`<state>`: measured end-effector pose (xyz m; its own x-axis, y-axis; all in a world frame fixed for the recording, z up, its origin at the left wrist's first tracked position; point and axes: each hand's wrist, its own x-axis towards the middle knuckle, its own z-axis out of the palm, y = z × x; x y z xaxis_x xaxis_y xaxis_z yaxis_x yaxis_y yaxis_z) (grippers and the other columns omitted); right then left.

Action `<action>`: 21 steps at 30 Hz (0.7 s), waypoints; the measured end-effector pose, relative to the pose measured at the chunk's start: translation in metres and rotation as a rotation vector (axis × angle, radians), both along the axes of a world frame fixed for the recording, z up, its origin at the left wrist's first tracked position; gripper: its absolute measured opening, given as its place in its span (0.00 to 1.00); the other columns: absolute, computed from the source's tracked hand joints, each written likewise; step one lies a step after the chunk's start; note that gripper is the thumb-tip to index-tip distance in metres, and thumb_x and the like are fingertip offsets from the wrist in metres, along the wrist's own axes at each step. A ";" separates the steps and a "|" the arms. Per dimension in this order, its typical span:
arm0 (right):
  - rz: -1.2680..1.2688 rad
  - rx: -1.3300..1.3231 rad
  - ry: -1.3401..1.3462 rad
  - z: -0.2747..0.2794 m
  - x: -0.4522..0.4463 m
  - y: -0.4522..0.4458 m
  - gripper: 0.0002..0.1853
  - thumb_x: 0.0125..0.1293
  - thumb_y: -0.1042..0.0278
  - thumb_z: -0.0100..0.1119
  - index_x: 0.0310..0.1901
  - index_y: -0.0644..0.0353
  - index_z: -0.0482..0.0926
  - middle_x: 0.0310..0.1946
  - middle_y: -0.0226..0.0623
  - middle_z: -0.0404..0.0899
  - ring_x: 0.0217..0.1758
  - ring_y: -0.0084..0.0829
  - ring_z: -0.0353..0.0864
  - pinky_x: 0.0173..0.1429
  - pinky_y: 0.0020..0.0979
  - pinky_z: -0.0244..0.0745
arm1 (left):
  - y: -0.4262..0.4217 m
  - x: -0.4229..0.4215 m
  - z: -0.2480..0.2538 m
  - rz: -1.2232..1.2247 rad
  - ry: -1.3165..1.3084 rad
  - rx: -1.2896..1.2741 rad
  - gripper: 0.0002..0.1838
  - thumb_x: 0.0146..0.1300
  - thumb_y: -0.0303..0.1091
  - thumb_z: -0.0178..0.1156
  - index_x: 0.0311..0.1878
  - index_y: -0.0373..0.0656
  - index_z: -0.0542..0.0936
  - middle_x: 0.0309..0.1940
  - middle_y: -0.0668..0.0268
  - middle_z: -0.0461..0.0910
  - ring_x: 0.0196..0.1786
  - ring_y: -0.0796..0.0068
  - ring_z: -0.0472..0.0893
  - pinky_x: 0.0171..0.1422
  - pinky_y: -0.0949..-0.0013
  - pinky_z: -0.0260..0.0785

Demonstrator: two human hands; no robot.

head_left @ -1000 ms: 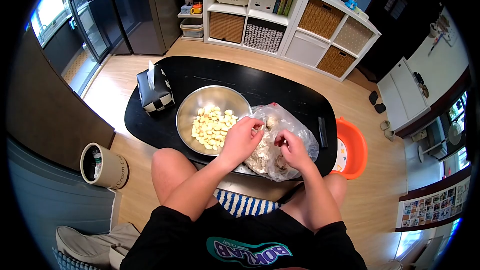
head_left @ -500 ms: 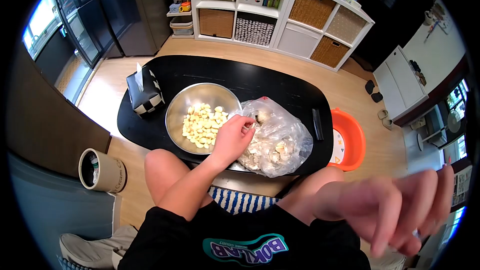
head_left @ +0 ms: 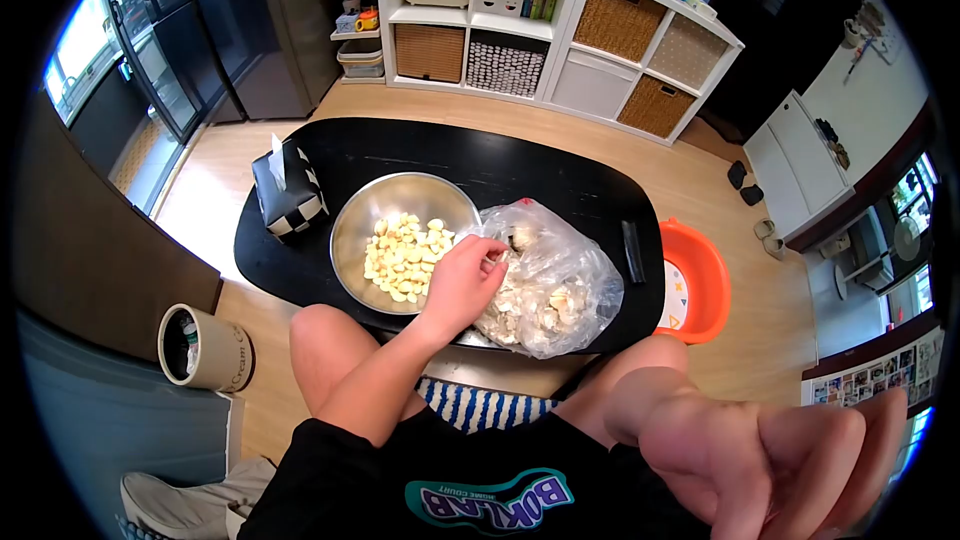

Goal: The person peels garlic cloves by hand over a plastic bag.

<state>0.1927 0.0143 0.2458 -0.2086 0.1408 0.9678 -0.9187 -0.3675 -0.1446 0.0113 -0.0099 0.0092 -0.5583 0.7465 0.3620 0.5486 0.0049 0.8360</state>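
My left hand (head_left: pixel 466 283) reaches over the rim of a steel bowl (head_left: pixel 350 208) to the near left side of a clear plastic bag (head_left: pixel 590 275). Its thumb and fingers are curled together at the bag; what they pinch is too small to make out. Peeled garlic cloves (head_left: pixel 402 258) lie in the bowl. Papery garlic skins (head_left: pixel 520 310) fill the bag. Raised close to the camera at the lower right, my right hand (head_left: pixel 775 455) has loosely bent fingers. Nothing shows between them, though some fingertips are partly hidden.
Both containers stand on a black oval table (head_left: pixel 440 145). A checkered tissue box (head_left: pixel 288 190) is at its left, a dark strip-like object (head_left: pixel 633 252) at its right. An orange tub (head_left: pixel 712 280) and a cream bin (head_left: pixel 215 348) stand on the floor. White shelves (head_left: pixel 545 30) line the back.
My right hand has turned and moved slightly down and left, its fingers curling more downward. My left hand stays at the bag in the same pose. The view has shifted slightly.
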 end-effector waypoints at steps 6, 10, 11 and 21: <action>0.016 -0.006 -0.039 -0.005 0.007 -0.002 0.04 0.66 0.77 0.53 0.32 0.59 0.72 0.38 0.35 0.68 0.38 0.35 0.73 0.36 0.35 0.80 | -0.002 -0.001 0.001 -0.003 -0.026 0.011 0.10 0.62 0.26 0.66 0.47 0.37 0.83 0.35 0.62 0.80 0.31 0.74 0.81 0.39 0.73 0.76; 0.020 -0.001 -0.032 -0.005 0.005 -0.003 0.06 0.66 0.78 0.51 0.31 0.59 0.72 0.38 0.34 0.68 0.37 0.34 0.72 0.35 0.34 0.80 | 0.001 0.000 -0.002 -0.004 -0.012 0.005 0.10 0.62 0.26 0.66 0.47 0.37 0.83 0.35 0.62 0.80 0.31 0.74 0.81 0.39 0.72 0.76; 0.033 0.013 -0.016 -0.004 0.002 -0.003 0.06 0.66 0.79 0.51 0.31 0.59 0.72 0.37 0.34 0.68 0.37 0.34 0.72 0.36 0.34 0.80 | 0.001 0.000 -0.002 0.000 -0.017 0.012 0.10 0.62 0.26 0.66 0.47 0.37 0.83 0.35 0.62 0.80 0.31 0.74 0.81 0.39 0.72 0.76; 0.043 -0.014 0.074 -0.004 -0.008 -0.003 0.08 0.64 0.82 0.52 0.28 0.58 0.70 0.35 0.34 0.67 0.36 0.34 0.72 0.38 0.33 0.81 | 0.001 0.000 -0.001 -0.006 -0.006 -0.010 0.10 0.62 0.27 0.65 0.46 0.38 0.83 0.36 0.60 0.80 0.32 0.68 0.83 0.40 0.69 0.77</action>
<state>0.1850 0.0110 0.2417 -0.1423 0.1468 0.9789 -0.9102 -0.4080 -0.0712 0.0110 -0.0092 0.0086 -0.5556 0.7538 0.3509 0.5436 0.0100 0.8393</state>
